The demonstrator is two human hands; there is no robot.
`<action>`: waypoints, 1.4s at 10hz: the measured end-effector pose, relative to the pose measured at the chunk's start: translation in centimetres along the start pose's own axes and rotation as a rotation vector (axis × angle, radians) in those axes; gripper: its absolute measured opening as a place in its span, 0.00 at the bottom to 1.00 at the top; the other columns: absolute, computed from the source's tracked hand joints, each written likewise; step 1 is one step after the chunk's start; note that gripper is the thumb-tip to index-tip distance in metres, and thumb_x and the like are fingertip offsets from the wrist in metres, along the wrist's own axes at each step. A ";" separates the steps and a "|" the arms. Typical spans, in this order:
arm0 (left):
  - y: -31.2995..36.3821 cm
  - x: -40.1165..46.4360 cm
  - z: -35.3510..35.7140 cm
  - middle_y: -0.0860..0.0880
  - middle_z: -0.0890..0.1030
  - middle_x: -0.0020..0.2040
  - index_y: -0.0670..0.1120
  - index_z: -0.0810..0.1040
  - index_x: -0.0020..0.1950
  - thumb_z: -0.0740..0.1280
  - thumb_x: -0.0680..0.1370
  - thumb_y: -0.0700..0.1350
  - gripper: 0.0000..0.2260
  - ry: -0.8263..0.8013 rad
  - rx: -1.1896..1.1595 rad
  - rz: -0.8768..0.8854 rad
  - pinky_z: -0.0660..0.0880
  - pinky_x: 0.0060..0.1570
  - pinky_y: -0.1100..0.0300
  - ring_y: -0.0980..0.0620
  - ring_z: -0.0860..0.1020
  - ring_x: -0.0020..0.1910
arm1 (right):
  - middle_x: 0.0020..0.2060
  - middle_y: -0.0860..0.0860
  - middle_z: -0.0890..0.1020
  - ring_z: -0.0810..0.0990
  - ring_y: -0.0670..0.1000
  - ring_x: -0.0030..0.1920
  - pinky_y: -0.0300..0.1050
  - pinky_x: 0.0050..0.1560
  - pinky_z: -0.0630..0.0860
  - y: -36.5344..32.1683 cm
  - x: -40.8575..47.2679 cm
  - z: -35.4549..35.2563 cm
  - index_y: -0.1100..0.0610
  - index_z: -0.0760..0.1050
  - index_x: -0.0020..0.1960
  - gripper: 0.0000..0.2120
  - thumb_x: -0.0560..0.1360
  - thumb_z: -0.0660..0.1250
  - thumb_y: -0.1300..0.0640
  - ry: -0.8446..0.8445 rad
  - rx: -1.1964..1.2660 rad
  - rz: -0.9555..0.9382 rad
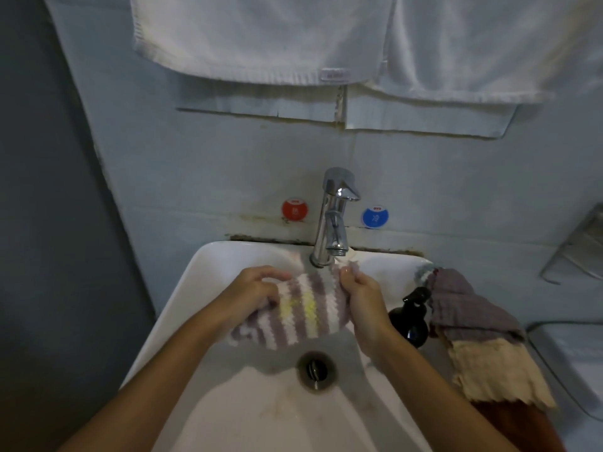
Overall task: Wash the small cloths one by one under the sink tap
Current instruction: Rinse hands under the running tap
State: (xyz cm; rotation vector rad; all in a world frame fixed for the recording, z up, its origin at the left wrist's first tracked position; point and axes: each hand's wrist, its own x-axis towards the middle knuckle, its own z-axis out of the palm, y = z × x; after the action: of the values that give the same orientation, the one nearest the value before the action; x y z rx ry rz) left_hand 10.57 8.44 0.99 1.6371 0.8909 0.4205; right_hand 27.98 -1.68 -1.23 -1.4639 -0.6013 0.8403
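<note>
A fluffy striped cloth (pixel 303 309) in mauve, white and yellow is stretched between both hands over the white sink (pixel 182 298), just below the chrome tap (pixel 332 220). My left hand (pixel 257 288) grips its left edge with curled fingers. My right hand (pixel 359 291) pinches the upper right edge close to the tap spout. A thin stream falls from the spout onto the cloth's top edge. Other small cloths (pixel 476 331), grey-purple and cream, lie heaped on the sink's right rim.
A dark soap bottle (pixel 411 318) stands on the right rim beside the heap. The drain (pixel 316 370) sits mid-basin. Red (pixel 294 209) and blue (pixel 375 217) stickers flank the tap. White towels (pixel 261 37) hang above. A wire rack (pixel 577 246) is on the right wall.
</note>
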 end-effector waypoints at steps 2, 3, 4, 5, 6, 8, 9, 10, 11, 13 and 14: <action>-1.1 0.5 -1.0 0.47 0.84 0.36 0.44 0.84 0.38 0.70 0.76 0.46 0.09 -0.020 0.158 -0.076 0.75 0.39 0.62 0.50 0.82 0.38 | 0.47 0.57 0.85 0.85 0.56 0.49 0.56 0.55 0.81 -0.5 -0.1 -0.4 0.57 0.79 0.56 0.17 0.85 0.55 0.48 0.157 0.128 -0.035; -1.8 0.7 -0.6 0.45 0.85 0.42 0.45 0.84 0.46 0.71 0.76 0.50 0.09 0.081 -0.003 -0.003 0.79 0.46 0.54 0.47 0.84 0.42 | 0.44 0.57 0.84 0.85 0.54 0.45 0.53 0.52 0.82 -0.7 -0.6 -0.1 0.58 0.78 0.49 0.21 0.85 0.53 0.46 0.185 0.192 -0.035; -2.2 1.3 1.4 0.44 0.85 0.46 0.45 0.83 0.49 0.73 0.75 0.50 0.09 0.345 -0.287 -0.007 0.81 0.49 0.49 0.43 0.84 0.47 | 0.41 0.55 0.84 0.86 0.52 0.42 0.51 0.48 0.83 -0.6 -1.3 1.0 0.57 0.77 0.49 0.22 0.85 0.52 0.44 0.190 0.242 -0.021; -1.8 1.7 4.4 0.42 0.85 0.46 0.44 0.82 0.50 0.67 0.78 0.55 0.14 0.490 -0.538 -0.181 0.81 0.51 0.47 0.41 0.83 0.46 | 0.42 0.55 0.85 0.86 0.54 0.42 0.51 0.48 0.82 0.0 -2.1 3.2 0.56 0.78 0.51 0.24 0.82 0.53 0.39 0.175 0.229 0.059; 0.1 1.9 7.6 0.40 0.83 0.42 0.41 0.81 0.48 0.58 0.81 0.49 0.16 0.493 -0.701 -0.312 0.78 0.41 0.56 0.42 0.82 0.42 | 0.41 0.55 0.86 0.85 0.57 0.46 0.55 0.57 0.80 -0.6 -2.3 5.5 0.56 0.81 0.50 0.23 0.82 0.57 0.39 0.193 0.336 0.140; 0.6 1.5 11.3 0.47 0.78 0.31 0.44 0.76 0.33 0.60 0.80 0.43 0.16 0.612 -0.433 -0.084 0.68 0.35 0.58 0.46 0.77 0.34 | 0.30 0.53 0.75 0.75 0.50 0.33 0.46 0.38 0.71 0.5 -1.7 6.1 0.56 0.75 0.32 0.13 0.75 0.67 0.55 0.203 0.230 0.197; -1.3 2.7 10.0 0.49 0.73 0.28 0.44 0.72 0.34 0.59 0.80 0.44 0.15 0.513 -0.527 -0.180 0.68 0.34 0.58 0.45 0.74 0.37 | 0.34 0.55 0.80 0.78 0.50 0.35 0.45 0.37 0.76 1.7 -2.3 6.4 0.60 0.79 0.42 0.11 0.77 0.66 0.53 0.127 0.090 0.163; -0.7 2.2 11.2 0.48 0.77 0.35 0.45 0.75 0.40 0.58 0.82 0.48 0.13 0.495 -0.419 -0.129 0.73 0.39 0.56 0.46 0.75 0.38 | 0.34 0.51 0.78 0.76 0.45 0.33 0.31 0.34 0.74 1.4 -1.5 5.7 0.61 0.77 0.48 0.08 0.81 0.63 0.58 0.215 -0.057 0.062; -0.8 1.8 12.4 0.49 0.80 0.36 0.47 0.79 0.37 0.61 0.78 0.54 0.16 0.561 -0.352 -0.071 0.76 0.45 0.54 0.45 0.80 0.41 | 0.35 0.48 0.76 0.79 0.51 0.39 0.41 0.45 0.78 1.8 -0.7 5.3 0.53 0.72 0.43 0.07 0.80 0.64 0.60 0.155 -0.343 -0.092; 0.5 1.4 10.6 0.47 0.77 0.32 0.44 0.75 0.35 0.60 0.81 0.47 0.16 0.522 -0.403 -0.156 0.72 0.36 0.60 0.45 0.77 0.38 | 0.36 0.54 0.80 0.80 0.45 0.35 0.38 0.40 0.79 1.6 -2.0 5.7 0.62 0.76 0.47 0.09 0.80 0.63 0.56 0.123 -0.039 0.093; 0.2 1.0 12.5 0.47 0.80 0.36 0.43 0.78 0.38 0.61 0.81 0.46 0.14 0.537 -0.296 -0.097 0.71 0.40 0.57 0.46 0.79 0.41 | 0.38 0.53 0.79 0.80 0.48 0.39 0.37 0.42 0.77 3.0 -0.3 5.1 0.56 0.73 0.48 0.03 0.81 0.63 0.59 0.211 -0.115 0.088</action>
State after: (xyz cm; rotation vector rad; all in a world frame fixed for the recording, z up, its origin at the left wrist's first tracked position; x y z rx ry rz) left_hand 19.89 0.78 -2.41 1.2178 1.2313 0.9043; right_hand 23.36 0.92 -3.93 -1.6690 -0.4351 0.7167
